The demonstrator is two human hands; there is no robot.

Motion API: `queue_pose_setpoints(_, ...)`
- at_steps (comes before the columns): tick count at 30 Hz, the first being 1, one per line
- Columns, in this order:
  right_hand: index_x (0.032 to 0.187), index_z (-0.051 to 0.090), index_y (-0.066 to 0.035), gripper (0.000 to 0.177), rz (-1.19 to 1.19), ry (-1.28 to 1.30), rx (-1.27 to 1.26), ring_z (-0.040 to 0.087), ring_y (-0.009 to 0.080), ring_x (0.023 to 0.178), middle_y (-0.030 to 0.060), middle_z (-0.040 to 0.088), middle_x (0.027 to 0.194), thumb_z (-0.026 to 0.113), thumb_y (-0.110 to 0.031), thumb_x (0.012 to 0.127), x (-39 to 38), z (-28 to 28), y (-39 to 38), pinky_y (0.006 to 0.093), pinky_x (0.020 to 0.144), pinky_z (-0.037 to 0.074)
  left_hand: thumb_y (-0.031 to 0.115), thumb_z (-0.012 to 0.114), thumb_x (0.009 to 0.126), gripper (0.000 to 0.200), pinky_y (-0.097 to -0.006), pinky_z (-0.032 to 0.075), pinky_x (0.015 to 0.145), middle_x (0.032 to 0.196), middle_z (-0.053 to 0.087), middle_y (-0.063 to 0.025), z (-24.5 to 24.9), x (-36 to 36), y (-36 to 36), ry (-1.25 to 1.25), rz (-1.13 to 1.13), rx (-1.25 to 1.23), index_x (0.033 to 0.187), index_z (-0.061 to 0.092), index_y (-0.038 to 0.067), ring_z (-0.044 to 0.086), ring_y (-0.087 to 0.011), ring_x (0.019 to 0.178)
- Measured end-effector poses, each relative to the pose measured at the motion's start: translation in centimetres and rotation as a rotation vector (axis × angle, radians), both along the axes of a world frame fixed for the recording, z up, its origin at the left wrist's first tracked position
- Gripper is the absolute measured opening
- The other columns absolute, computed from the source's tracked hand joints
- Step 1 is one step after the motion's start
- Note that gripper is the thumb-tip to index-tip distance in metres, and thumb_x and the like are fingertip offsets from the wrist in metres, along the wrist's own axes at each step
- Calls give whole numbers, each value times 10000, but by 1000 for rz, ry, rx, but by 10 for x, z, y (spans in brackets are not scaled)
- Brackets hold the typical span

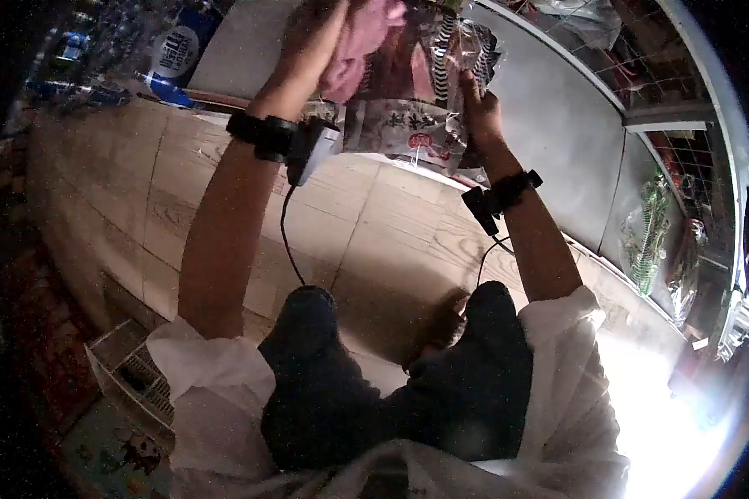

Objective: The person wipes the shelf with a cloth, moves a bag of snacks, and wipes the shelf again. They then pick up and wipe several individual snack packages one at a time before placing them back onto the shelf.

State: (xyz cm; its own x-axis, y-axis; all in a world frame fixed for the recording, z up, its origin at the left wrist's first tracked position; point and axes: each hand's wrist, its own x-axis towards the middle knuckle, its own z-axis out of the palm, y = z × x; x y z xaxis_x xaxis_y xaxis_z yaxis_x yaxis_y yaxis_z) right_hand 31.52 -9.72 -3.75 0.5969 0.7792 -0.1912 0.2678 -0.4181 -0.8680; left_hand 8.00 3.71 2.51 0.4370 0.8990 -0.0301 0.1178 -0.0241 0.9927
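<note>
At the top of the view my left hand [341,17] is closed on a pink cloth [362,50], near the left side of a clear and printed plastic package [416,133]. My right hand [482,108] grips the package's right edge, with the thumb up along it. Dark writing and a red round mark show on the lower part of the package. Black-and-white striped edging [442,62] runs up its right side. Each wrist wears a black strap with a small device and a cable.
A grey metal panel [558,116] and wire-mesh rack [682,158] stand at the right, with plastic-wrapped green items [649,233]. A blue-and-white pack [175,54] is at the upper left. A light basket [129,374] sits at the lower left, on a wood-patterned floor [383,224].
</note>
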Motion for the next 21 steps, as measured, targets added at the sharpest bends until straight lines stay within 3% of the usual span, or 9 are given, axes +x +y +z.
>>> queue_pose_setpoints(2, 743, 530, 109, 672, -18, 44, 16, 460, 189, 636, 136, 519, 628, 506, -562, 760, 0, -5, 2, 355, 613, 411, 488, 473, 816, 597, -287, 372, 868, 1202, 459, -99, -5, -29, 4, -31, 261, -118, 1211, 428, 43, 459, -195, 1061)
queue_pose_setpoints(5, 674, 526, 92, 636, -24, 48, 8, 448, 199, 584, 137, 500, 566, 508, -535, 774, -3, 6, 1, 368, 593, 406, 430, 503, 769, 496, -374, 433, 682, 854, 598, -191, -15, -69, 25, 188, 426, 280, 930, 550, -37, 570, -320, 766)
queue_pose_setpoints(8, 664, 517, 92, 642, -28, 7, -15, 450, 195, 585, 142, 497, 568, 514, -541, 768, -7, 14, 0, 369, 596, 409, 508, 466, 760, 603, -373, 433, 697, 859, 593, -225, -37, -99, 34, 478, 416, 223, 949, 548, -59, 572, -334, 803)
queue_pose_setpoints(10, 663, 514, 92, 643, -45, 1, -20, 448, 192, 585, 144, 494, 569, 513, -542, 767, -7, 14, 1, 370, 597, 408, 526, 452, 763, 633, -377, 431, 714, 900, 582, -243, -49, -101, 22, 465, 579, 91, 973, 544, -65, 566, -350, 849)
queue_pose_setpoints(12, 663, 515, 85, 633, -55, -59, -86, 438, 188, 573, 138, 481, 559, 513, -539, 768, -4, 12, 2, 366, 588, 407, 504, 465, 772, 601, -367, 430, 736, 926, 580, -235, -50, -97, 11, 436, 545, 50, 983, 546, -53, 561, -343, 881)
queue_pose_setpoints(14, 663, 515, 81, 627, -45, -47, -52, 433, 183, 566, 136, 477, 555, 517, -538, 766, -6, 15, -1, 363, 582, 404, 472, 479, 780, 560, -357, 429, 758, 965, 579, -214, -55, -87, 12, 397, 463, 230, 1001, 547, -38, 556, -320, 911)
queue_pose_setpoints(15, 664, 514, 76, 622, -36, -33, -18, 428, 179, 558, 135, 472, 551, 521, -537, 764, -7, 16, -1, 360, 577, 402, 444, 494, 782, 520, -347, 427, 778, 992, 580, -191, -58, -88, 8, 96, 312, 95, 1022, 549, -14, 552, -303, 934)
queue_pose_setpoints(18, 636, 507, 59, 599, -62, 41, -49, 409, 161, 543, 102, 462, 537, 531, -525, 765, 0, 2, 3, 347, 545, 384, 436, 486, 781, 498, -345, 426, 781, 1003, 579, -185, -65, -80, 13, 232, 387, 251, 1018, 561, 4, 549, -304, 945)
queue_pose_setpoints(21, 596, 495, 45, 585, -75, 108, 19, 395, 149, 532, 64, 453, 526, 537, -513, 767, -6, 10, -1, 338, 516, 363, 445, 474, 773, 506, -349, 426, 784, 994, 580, -197, -62, -79, 18, 335, 409, 161, 1014, 563, 10, 549, -312, 949)
